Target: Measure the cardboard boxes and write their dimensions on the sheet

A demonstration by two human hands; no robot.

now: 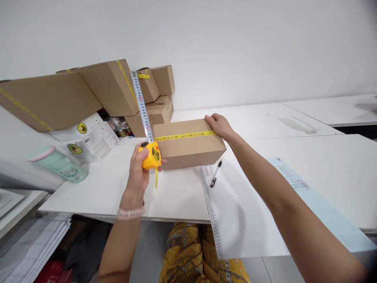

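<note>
My left hand (138, 167) is wrapped round a yellow tape measure (152, 155). Its numbered blade (141, 106) sticks out upward and away from me, and a short yellow strap dangles from the case. Just right of the case lies a closed cardboard box (188, 145) with yellow printed tape along its top; fingertips of the left hand show against its left end. My right hand (219, 125) grips the box at its far right corner, fingers over the top edge. The underside of the box is hidden.
Several taped cardboard boxes (108, 86) are stacked at the back left, above white avocado-printed cartons (96, 143). A mint tumbler (60, 164) leans near them. A pen (216, 175) lies on a spiral notebook (241, 212), beside a pale blue sheet (321, 212) on the white table (176, 196).
</note>
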